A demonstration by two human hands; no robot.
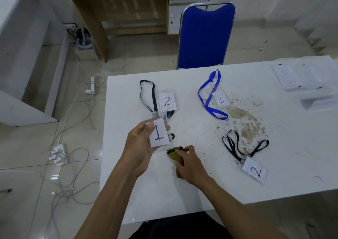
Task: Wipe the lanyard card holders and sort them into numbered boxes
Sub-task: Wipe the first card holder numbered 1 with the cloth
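Holding a clear card holder [159, 135] marked 1 above the table's [182, 193] near-left edge, the left hand [140, 147] grips it while the right hand [190, 162] clutches a yellow cloth [176, 157] at its lower corner; three holders lie unsorted, and I see no numbered boxes.

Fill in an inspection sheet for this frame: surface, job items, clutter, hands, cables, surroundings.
Surface: white table, brown flaking patch.
Job items: card holder marked 1 in hand; blue-lanyard holder marked 1, black-lanyard holders marked 2 and lying on the table.
Clutter: open white boxes at far right.
Hands: left hand holds the card holder; right hand grips an olive cloth.
Cables: power strips and cords on floor.
Surroundings: blue chair, wooden desk.
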